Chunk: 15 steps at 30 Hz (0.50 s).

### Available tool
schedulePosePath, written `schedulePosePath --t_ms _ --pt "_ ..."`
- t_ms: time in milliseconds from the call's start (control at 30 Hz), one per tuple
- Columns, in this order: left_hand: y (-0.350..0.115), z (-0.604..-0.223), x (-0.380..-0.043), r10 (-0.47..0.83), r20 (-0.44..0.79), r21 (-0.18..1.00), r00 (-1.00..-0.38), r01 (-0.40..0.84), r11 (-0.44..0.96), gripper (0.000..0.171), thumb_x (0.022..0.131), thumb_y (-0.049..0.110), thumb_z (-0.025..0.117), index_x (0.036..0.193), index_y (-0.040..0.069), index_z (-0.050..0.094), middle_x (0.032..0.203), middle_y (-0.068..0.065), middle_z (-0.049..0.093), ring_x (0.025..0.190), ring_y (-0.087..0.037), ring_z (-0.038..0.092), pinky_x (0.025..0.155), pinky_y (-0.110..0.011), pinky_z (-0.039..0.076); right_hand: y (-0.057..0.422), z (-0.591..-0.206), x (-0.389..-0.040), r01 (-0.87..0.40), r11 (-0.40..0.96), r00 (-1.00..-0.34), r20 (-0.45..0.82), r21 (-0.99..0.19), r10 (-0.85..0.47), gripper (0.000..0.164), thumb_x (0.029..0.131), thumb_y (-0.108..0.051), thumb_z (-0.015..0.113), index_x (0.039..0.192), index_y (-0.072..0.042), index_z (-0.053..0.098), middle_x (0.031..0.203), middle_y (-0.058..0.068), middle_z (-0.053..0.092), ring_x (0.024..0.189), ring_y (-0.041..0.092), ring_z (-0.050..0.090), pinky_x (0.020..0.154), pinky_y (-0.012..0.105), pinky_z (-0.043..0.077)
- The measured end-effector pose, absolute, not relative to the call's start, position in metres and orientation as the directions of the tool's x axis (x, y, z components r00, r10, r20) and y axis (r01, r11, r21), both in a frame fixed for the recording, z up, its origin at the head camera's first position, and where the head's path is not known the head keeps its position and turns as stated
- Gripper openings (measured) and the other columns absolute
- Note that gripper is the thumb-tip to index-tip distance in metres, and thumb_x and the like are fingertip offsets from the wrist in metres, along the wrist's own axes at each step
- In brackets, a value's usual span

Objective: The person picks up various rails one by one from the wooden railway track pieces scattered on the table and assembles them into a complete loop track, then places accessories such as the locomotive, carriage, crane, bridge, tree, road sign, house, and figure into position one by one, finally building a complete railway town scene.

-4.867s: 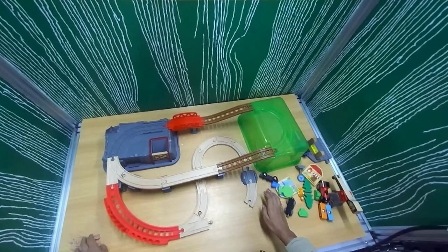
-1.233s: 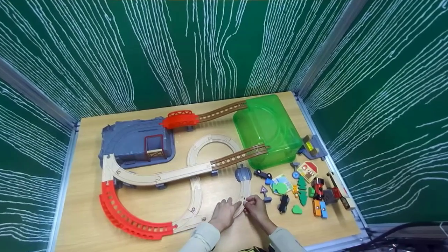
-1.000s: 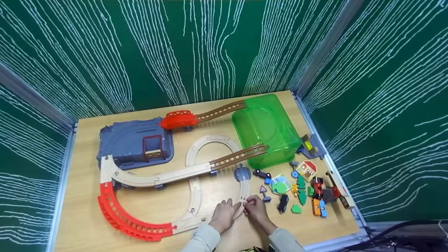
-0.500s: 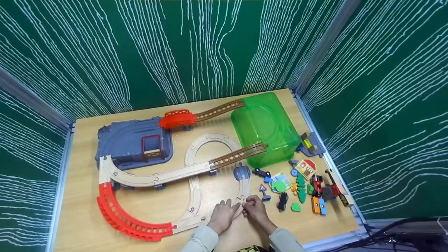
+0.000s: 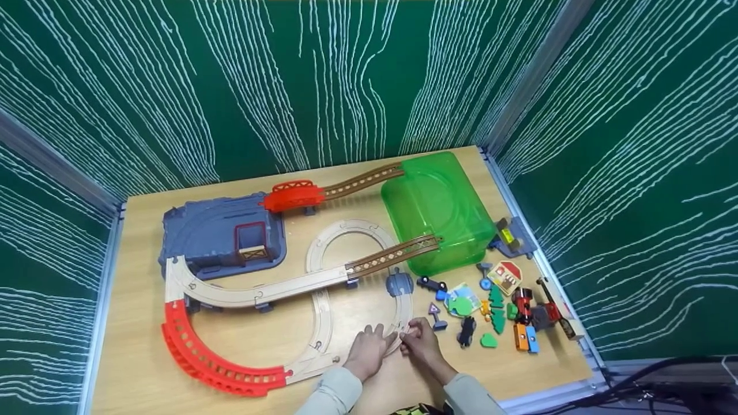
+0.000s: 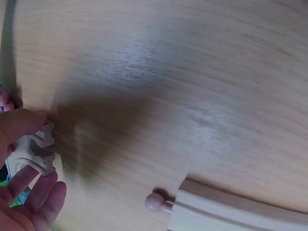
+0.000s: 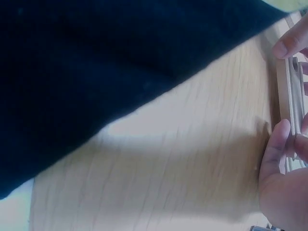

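In the head view, a short curved wooden train track (image 5: 394,347) lies between my two hands. It meets the lower end of the curved wooden track (image 5: 403,308) leading from the grey connector piece (image 5: 399,283). My left hand (image 5: 366,353) pinches the near part; in the left wrist view its thumb and fingers are around the track's socketed end (image 6: 43,161). My right hand (image 5: 424,346) pinches the outer side near the joint, its thumb and fingers at the track edge (image 7: 284,91) in the right wrist view. Fingers partly hide the joint.
A wooden switch track (image 5: 314,368) with a peg end lies left of my hands, joined to a red curved track (image 5: 213,374). A green tub (image 5: 444,213) and grey base (image 5: 219,230) support raised track. Toy cars, trees and a sign (image 5: 435,317) lie right.
Five seconds ago my left hand was at the lower left and my right hand beside the toys. Both now hold a curved track at the open track end. The last second shows only slight finger movement.
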State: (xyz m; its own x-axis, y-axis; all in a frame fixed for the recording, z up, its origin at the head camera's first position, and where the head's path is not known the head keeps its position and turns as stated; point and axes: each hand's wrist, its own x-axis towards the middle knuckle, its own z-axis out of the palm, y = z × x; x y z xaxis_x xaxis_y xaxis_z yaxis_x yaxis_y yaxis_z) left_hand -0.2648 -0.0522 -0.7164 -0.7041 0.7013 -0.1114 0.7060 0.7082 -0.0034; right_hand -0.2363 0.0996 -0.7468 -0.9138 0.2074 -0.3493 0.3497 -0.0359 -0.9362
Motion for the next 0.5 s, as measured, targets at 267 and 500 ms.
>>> schedulePosePath --t_ms 267,500 --pt "-0.048 -0.718 -0.269 0.679 -0.146 -0.026 -0.719 0.689 0.724 0.051 0.073 0.017 0.063 0.120 0.034 0.052 0.097 -0.006 0.052 0.077 -0.021 0.052 0.055 -0.029 0.043 0.102 -0.755 -0.238 0.280 0.094 -0.945 -0.258 -0.955 0.201 0.033 0.078 0.008 0.055 0.102 0.008 0.033 0.060 0.023 0.053 0.045 0.029 0.056 0.041 0.042 0.048" --pt "-0.043 -0.720 -0.267 0.684 -0.186 -0.030 -0.705 0.700 0.713 0.052 0.076 0.017 0.061 0.122 0.035 0.049 0.099 -0.006 0.052 0.078 -0.020 0.052 0.054 -0.029 0.044 0.106 -0.758 -0.235 0.216 0.254 -0.970 -0.178 -0.943 0.163 0.036 0.079 0.009 0.052 0.111 0.003 0.036 0.060 0.017 0.051 0.044 0.026 0.054 0.037 0.032 0.046"
